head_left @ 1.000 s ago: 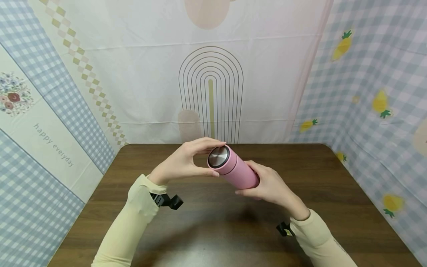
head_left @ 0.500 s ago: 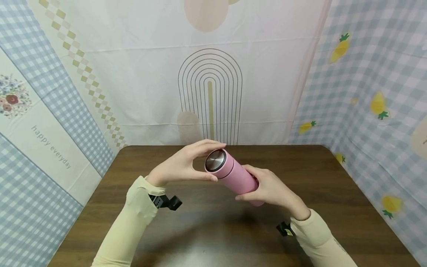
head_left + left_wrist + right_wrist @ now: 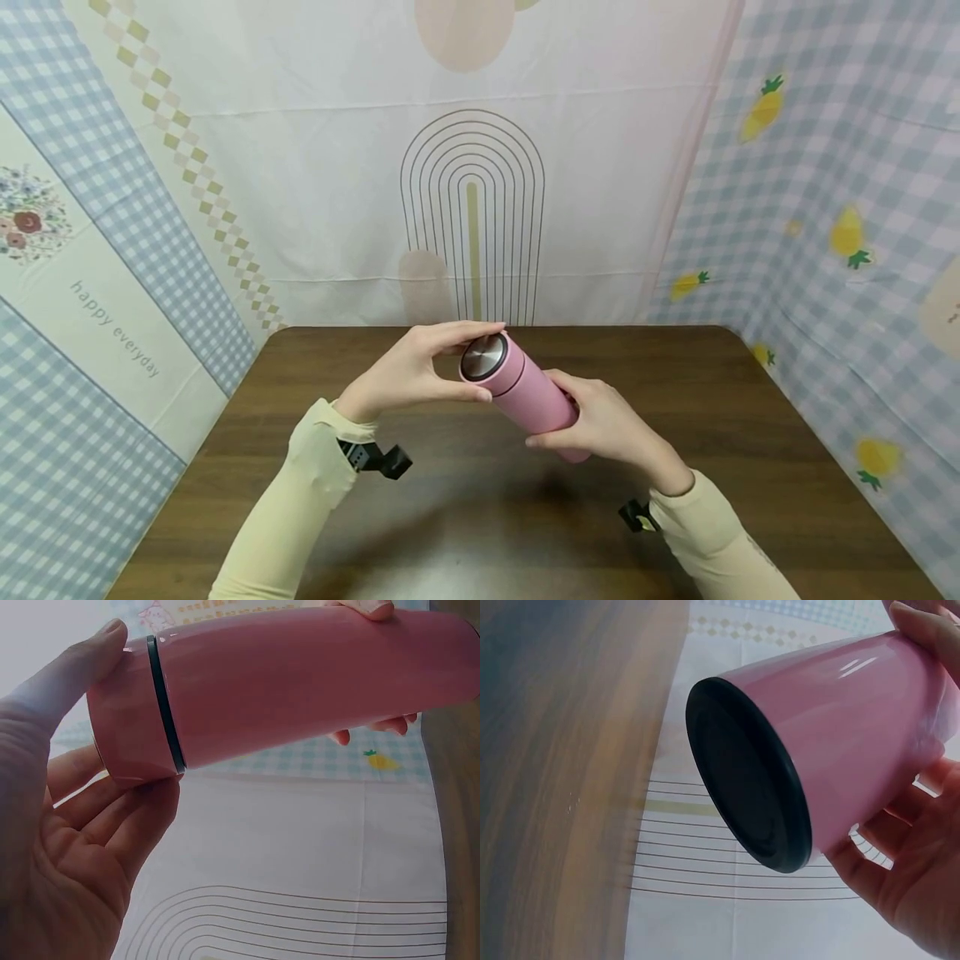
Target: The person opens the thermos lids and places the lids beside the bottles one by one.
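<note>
A pink thermos bottle point(image 3: 534, 398) is held up above the table, tilted so its silver-topped lid point(image 3: 483, 357) points up and left. My left hand point(image 3: 408, 371) grips the lid, thumb on the near side and fingers on the far side; a dark ring point(image 3: 166, 705) marks the seam between lid and body in the left wrist view. Around the lower body, my right hand point(image 3: 603, 425) holds the bottle between thumb and fingers. The black base point(image 3: 746, 776) shows in the right wrist view, off the table.
Beneath the hands lies a dark wooden table point(image 3: 480, 517). A white printed cloth point(image 3: 315, 183) hangs behind its back edge, with a blue checked cloth point(image 3: 810, 275) at the right. Black wrist cameras point(image 3: 393, 461) sit at the cuffs.
Over the last second the bottle has shifted slightly left and leans a bit more. The left fingers have settled lower against the lid; both hands keep their hold.
</note>
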Available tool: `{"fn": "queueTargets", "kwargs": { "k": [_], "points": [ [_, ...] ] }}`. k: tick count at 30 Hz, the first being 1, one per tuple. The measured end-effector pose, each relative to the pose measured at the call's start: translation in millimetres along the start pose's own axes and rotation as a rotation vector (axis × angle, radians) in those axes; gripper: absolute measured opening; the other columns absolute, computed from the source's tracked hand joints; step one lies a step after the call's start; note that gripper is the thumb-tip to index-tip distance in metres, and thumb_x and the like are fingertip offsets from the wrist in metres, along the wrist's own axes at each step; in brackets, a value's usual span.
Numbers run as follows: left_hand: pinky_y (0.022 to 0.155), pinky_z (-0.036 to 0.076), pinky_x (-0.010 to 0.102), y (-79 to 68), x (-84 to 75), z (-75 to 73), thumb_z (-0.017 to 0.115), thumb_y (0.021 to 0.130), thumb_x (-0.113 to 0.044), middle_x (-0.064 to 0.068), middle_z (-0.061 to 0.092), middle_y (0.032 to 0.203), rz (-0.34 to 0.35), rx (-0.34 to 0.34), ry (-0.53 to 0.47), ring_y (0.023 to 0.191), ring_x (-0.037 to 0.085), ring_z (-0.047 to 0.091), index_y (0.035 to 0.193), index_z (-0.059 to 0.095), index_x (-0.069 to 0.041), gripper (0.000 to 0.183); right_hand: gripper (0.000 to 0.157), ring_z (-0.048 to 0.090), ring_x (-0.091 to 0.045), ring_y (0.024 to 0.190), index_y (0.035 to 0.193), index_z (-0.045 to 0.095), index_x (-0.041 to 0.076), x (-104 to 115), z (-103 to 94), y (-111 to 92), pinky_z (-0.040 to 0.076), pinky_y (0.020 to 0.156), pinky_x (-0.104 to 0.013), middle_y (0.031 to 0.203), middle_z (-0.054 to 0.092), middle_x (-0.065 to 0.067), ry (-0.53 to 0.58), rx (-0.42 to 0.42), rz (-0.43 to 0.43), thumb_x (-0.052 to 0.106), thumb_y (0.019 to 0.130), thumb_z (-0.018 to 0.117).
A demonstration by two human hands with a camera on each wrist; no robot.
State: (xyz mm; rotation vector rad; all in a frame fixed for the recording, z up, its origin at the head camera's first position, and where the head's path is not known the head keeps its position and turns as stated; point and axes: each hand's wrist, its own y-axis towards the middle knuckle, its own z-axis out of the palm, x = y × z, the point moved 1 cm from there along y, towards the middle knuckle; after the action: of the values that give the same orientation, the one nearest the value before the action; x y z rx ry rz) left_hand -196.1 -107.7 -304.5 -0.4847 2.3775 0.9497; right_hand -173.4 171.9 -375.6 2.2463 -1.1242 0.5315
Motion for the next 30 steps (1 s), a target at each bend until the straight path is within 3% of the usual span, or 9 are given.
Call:
{"fn": "queueTargets", "kwargs": {
  "k": [6,12,15,19,22,26,30],
  "points": [
    [0.098,0.052,0.031,-0.4,0.9,0.0,0.089,0.078,-0.017,0.002,0.061,0.139,0.002,-0.044,-0.001,0.121,0.016,0.061,0.144,0.057,-0.009,0.074,0.070,0.063,-0.004,0.081,0.125,0.063,0.029,1.3,2.3,0.2,0.054,0.070,-0.031,0.098,0.067,0.015,-0.019,-0.033,0.007,0.058,0.067,0.089],
    [0.096,0.053,0.030,0.9,-0.3,1.0,0.089,0.079,-0.018,0.003,0.063,0.137,-0.048,-0.115,-0.001,0.119,0.015,0.064,0.142,0.059,-0.010,0.071,0.072,0.063,-0.005,0.081,0.128,0.063,0.029,3.8,4.6,-0.2,0.053,0.068,-0.032,0.101,0.069,0.012,-0.089,-0.127,-0.004,0.059,0.068,0.088],
    [0.094,0.054,0.028,1.7,-1.5,3.8,0.088,0.079,-0.020,0.002,0.065,0.133,-0.110,-0.175,-0.004,0.113,0.014,0.067,0.141,0.061,-0.013,0.068,0.073,0.064,-0.008,0.080,0.129,0.063,0.026,5.2,6.9,-0.3,0.053,0.066,-0.033,0.102,0.070,0.008,-0.146,-0.204,-0.019,0.057,0.067,0.088],
    [0.088,0.057,0.028,2.3,-3.5,8.6,0.088,0.080,-0.028,-0.001,0.068,0.128,-0.251,-0.275,-0.020,0.105,0.011,0.070,0.138,0.064,-0.016,0.064,0.075,0.066,-0.014,0.082,0.128,0.064,0.020,6.1,11.5,1.1,0.053,0.066,-0.038,0.104,0.071,0.001,-0.224,-0.312,-0.049,0.053,0.066,0.090],
    [0.087,0.057,0.030,4.0,-4.3,10.6,0.087,0.080,-0.037,-0.002,0.069,0.125,-0.349,-0.312,-0.036,0.103,0.010,0.070,0.137,0.065,-0.017,0.064,0.077,0.067,-0.020,0.086,0.128,0.064,0.015,6.7,13.7,2.3,0.054,0.070,-0.042,0.108,0.072,-0.003,-0.262,-0.357,-0.057,0.049,0.065,0.091],
    [0.091,0.056,0.031,3.2,-4.7,7.2,0.085,0.081,-0.043,-0.005,0.068,0.125,-0.409,-0.269,-0.039,0.108,0.009,0.068,0.136,0.064,-0.020,0.063,0.076,0.065,-0.017,0.086,0.129,0.064,0.018,9.2,13.2,1.7,0.053,0.070,-0.040,0.108,0.071,0.000,-0.221,-0.308,-0.018,0.053,0.066,0.090],
    [0.098,0.052,0.030,-2.0,-0.7,-1.2,0.084,0.085,-0.033,-0.006,0.062,0.135,-0.356,-0.170,-0.125,0.117,0.012,0.064,0.141,0.059,-0.021,0.063,0.071,0.064,-0.010,0.085,0.128,0.063,0.028,11.8,8.6,0.2,0.054,0.070,-0.034,0.105,0.069,0.009,-0.013,-0.167,0.044,0.057,0.068,0.088]
  ]
}}
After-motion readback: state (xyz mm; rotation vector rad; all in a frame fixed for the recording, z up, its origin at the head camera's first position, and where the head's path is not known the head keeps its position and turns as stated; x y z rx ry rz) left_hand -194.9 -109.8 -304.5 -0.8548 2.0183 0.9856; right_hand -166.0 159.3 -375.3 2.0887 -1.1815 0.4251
